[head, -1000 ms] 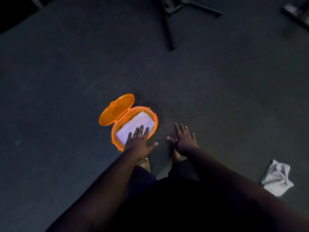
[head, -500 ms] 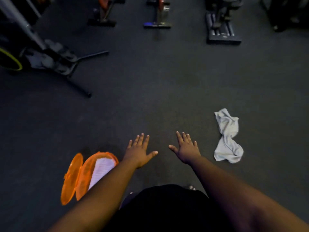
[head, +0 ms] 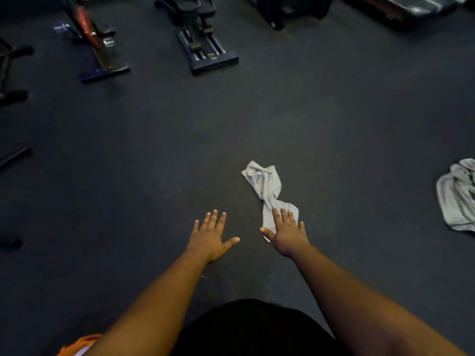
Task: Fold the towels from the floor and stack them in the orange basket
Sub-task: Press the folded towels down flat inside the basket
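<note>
You are reaching with both hands spread and holding nothing, so the first risk is a poor pick-up: the crumpled, twisted light grey cloth towel (head: 267, 191) is lying in a narrow rope shape on the dark rubbery floor (head: 154, 163), and if you are pinching only the near end under your fingers, the rest is likely to be dragging and staying twisted, which would be making a clean fold harder. A second risk is losing track of the orange plastic basket (head: 79, 343), which is showing only as a sliver at the bottom edge, behind and to the left of your left forearm, well apart from where you are reaching; white cloth is showing inside it.

Your right hand (head: 286, 233) is stretching forward palm down, fingers straight and slightly fanned, overlapping the towel's near end; whether it is touching is unclear. Your left hand (head: 212, 236) is hovering just beside it, equally flat, thumb out, over bare floor. Another rumpled grey towel (head: 457, 196) is lying far off to the right of your right hand.
</note>
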Action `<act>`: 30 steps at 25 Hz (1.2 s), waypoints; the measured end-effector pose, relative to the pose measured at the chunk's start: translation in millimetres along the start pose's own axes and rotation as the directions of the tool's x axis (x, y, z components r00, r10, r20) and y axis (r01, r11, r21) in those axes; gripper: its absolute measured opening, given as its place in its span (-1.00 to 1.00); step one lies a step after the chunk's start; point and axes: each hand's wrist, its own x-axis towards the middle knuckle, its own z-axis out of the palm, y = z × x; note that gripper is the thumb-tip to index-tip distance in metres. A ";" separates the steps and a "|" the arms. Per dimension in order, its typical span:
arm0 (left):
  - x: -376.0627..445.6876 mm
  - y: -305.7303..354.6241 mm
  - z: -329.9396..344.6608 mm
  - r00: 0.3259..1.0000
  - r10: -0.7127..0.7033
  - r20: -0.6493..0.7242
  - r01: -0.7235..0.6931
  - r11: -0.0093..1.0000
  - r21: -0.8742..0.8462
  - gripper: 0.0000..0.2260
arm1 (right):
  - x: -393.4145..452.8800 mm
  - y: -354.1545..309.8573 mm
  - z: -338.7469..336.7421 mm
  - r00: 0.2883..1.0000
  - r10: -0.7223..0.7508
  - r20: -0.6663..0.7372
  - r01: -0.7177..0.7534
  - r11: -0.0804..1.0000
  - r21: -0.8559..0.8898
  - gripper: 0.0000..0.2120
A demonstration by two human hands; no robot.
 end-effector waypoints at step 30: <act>659.1 82.9 354.7 0.878 0.126 0.462 -0.269 0.928 0.257 -0.13 | 518.7 365.9 353.0 0.679 0.617 0.398 -0.730 0.627 0.273 -0.48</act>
